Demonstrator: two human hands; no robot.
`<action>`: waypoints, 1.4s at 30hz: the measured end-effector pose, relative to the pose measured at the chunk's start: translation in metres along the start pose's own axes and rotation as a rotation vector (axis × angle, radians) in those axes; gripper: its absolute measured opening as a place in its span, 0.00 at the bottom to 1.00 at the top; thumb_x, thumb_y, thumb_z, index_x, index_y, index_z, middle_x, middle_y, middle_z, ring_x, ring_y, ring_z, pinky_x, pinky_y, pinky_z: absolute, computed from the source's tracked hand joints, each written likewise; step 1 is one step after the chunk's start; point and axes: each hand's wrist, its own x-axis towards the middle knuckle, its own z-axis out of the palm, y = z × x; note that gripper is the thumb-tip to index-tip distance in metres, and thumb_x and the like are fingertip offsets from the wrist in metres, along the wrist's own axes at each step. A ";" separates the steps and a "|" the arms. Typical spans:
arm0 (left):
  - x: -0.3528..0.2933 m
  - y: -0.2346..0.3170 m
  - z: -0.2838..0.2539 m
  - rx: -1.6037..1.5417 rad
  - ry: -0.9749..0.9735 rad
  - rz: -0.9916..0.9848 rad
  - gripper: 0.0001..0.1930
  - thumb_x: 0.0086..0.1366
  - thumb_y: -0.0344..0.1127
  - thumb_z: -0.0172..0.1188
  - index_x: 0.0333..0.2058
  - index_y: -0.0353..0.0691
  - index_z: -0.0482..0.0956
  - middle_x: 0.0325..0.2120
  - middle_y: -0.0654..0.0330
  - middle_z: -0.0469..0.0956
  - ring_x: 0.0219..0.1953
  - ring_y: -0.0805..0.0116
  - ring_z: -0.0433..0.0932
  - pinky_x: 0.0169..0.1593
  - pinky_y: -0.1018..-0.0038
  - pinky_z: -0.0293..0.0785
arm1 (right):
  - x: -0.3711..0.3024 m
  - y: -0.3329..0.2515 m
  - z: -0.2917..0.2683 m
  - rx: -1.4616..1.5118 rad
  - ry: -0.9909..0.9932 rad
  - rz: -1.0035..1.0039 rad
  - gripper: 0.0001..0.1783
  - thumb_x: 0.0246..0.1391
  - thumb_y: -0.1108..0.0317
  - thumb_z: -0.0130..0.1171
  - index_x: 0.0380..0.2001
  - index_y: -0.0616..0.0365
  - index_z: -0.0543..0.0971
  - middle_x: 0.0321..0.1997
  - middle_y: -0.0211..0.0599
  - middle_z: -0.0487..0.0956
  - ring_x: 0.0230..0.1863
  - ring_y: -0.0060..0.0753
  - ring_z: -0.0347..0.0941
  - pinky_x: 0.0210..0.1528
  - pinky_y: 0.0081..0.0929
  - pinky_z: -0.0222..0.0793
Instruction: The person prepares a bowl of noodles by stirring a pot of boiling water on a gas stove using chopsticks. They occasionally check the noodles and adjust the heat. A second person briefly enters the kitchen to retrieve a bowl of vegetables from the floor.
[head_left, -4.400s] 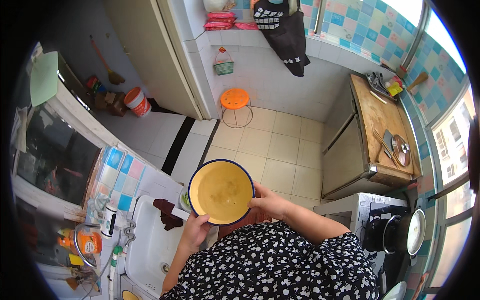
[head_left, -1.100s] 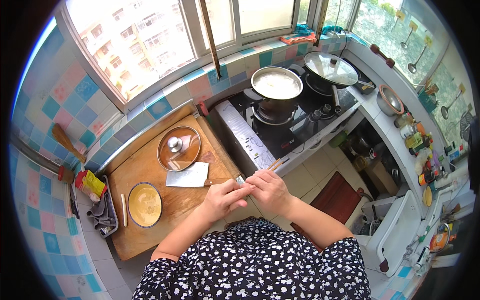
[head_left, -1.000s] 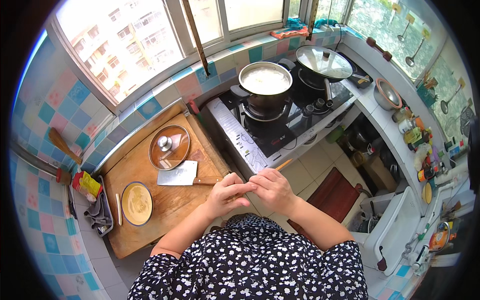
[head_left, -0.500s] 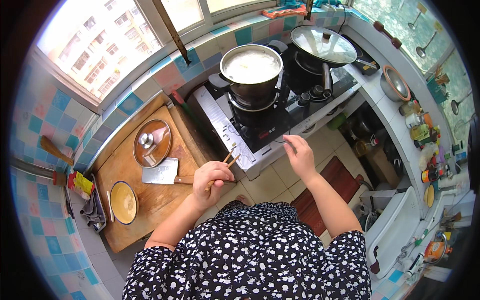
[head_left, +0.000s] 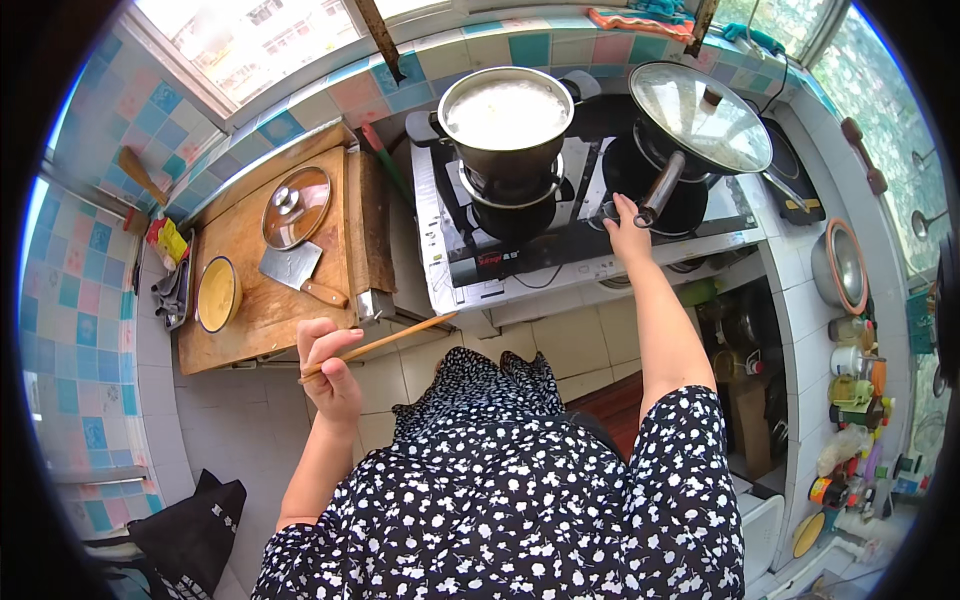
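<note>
Chopsticks (head_left: 405,335) sit gripped in left hand (head_left: 338,388), right hand (head_left: 628,238) is at stove knob (head_left: 606,212) beside pan handle (head_left: 660,190), finger closure unclear; step looks like heat adjustment, next move calling for fingertip pinch and turn.

Cleaver (head_left: 291,265) and lid (head_left: 310,212) on board (head_left: 262,322), bowl (head_left: 216,294) to their left; pot (head_left: 508,158) on stove (head_left: 590,238), left of lidded pan (head_left: 695,122)

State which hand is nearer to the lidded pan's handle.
Right. The right hand is at the front of the stove, beside the end of the pan handle; the left hand is well off to the left, holding chopsticks.
</note>
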 end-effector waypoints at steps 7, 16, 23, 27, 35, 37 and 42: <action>-0.046 0.039 -0.002 -0.057 0.144 -0.226 0.23 0.68 0.51 0.40 0.29 0.37 0.73 0.25 0.64 0.63 0.20 0.81 0.58 0.21 0.84 0.53 | 0.010 0.016 0.000 -0.139 0.003 -0.220 0.21 0.44 0.68 0.62 0.44 0.57 0.73 0.45 0.43 0.74 0.45 0.49 0.71 0.47 0.38 0.68; -0.049 0.061 0.014 -0.036 0.196 -0.193 0.23 0.68 0.51 0.40 0.29 0.36 0.73 0.25 0.63 0.64 0.21 0.78 0.62 0.21 0.83 0.59 | 0.013 0.024 0.001 -0.147 0.002 -0.144 0.22 0.43 0.62 0.63 0.44 0.55 0.75 0.44 0.44 0.75 0.46 0.48 0.71 0.49 0.36 0.66; -0.054 0.060 0.016 -0.087 0.258 -0.239 0.23 0.68 0.51 0.40 0.26 0.36 0.71 0.26 0.61 0.63 0.24 0.75 0.65 0.23 0.82 0.67 | 0.009 0.016 -0.001 -0.161 0.017 -0.101 0.22 0.44 0.62 0.63 0.44 0.56 0.75 0.43 0.46 0.76 0.46 0.49 0.71 0.49 0.37 0.66; -0.058 0.058 0.012 -0.185 0.287 -0.318 0.23 0.68 0.52 0.40 0.26 0.37 0.70 0.28 0.61 0.63 0.26 0.74 0.67 0.25 0.80 0.69 | 0.010 0.014 0.001 -0.159 0.009 -0.059 0.22 0.44 0.61 0.63 0.44 0.54 0.75 0.43 0.50 0.75 0.46 0.50 0.71 0.49 0.38 0.66; -0.059 0.060 0.011 -0.339 0.375 -0.419 0.21 0.67 0.52 0.43 0.27 0.39 0.70 0.30 0.63 0.64 0.27 0.75 0.67 0.30 0.80 0.68 | 0.010 0.016 0.005 -0.149 0.013 -0.026 0.23 0.44 0.60 0.63 0.45 0.53 0.75 0.43 0.51 0.75 0.46 0.52 0.70 0.49 0.38 0.66; -0.061 0.059 0.010 -0.345 0.378 -0.422 0.21 0.67 0.52 0.43 0.28 0.39 0.70 0.30 0.63 0.64 0.28 0.75 0.68 0.31 0.80 0.69 | 0.010 0.017 0.006 -0.168 0.019 -0.041 0.22 0.44 0.60 0.63 0.45 0.54 0.75 0.43 0.51 0.75 0.46 0.52 0.70 0.49 0.38 0.67; -0.062 0.060 0.010 -0.368 0.390 -0.443 0.20 0.67 0.52 0.43 0.29 0.39 0.71 0.31 0.63 0.65 0.27 0.75 0.69 0.32 0.80 0.71 | 0.010 0.016 0.005 -0.171 0.023 -0.028 0.22 0.44 0.60 0.63 0.44 0.54 0.75 0.43 0.51 0.75 0.46 0.52 0.71 0.49 0.38 0.67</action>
